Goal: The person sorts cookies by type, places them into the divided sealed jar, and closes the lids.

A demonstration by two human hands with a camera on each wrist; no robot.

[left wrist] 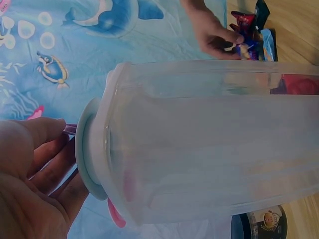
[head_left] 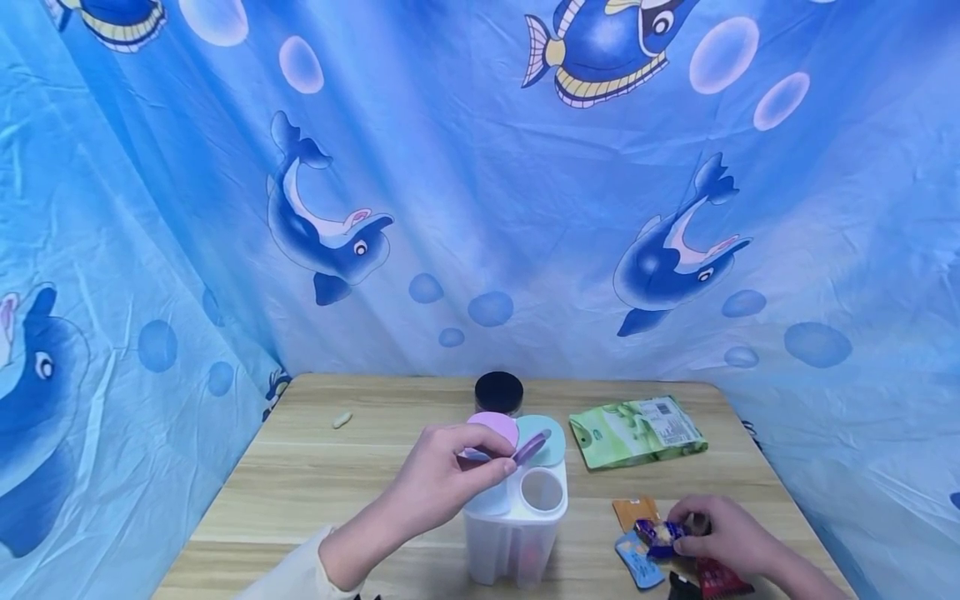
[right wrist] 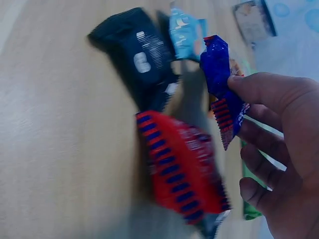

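A clear plastic container [head_left: 487, 542] with several compartments stands upright on the table. A pink lid [head_left: 493, 426] and a mint-green lid [head_left: 551, 435] cover its back compartments; the front right opening [head_left: 542, 489] is uncovered. Over the container, my left hand [head_left: 442, 475] pinches a purple lid [head_left: 531, 448], tilted on edge, between thumb and fingers. Something red [left wrist: 299, 83] shows through the container wall in the left wrist view. At the right, my right hand [head_left: 723, 533] pinches a small blue-purple snack packet [right wrist: 217, 69] between thumb and fingers, close above other packets.
Around the right hand lie an orange packet [head_left: 633, 510], a light blue packet [head_left: 639, 560], a black packet [right wrist: 139, 57] and a red packet [right wrist: 182, 167]. Farther back are a green bag [head_left: 630, 433] and a black-lidded jar [head_left: 498, 392]. A small pale piece [head_left: 342, 420] lies back left.
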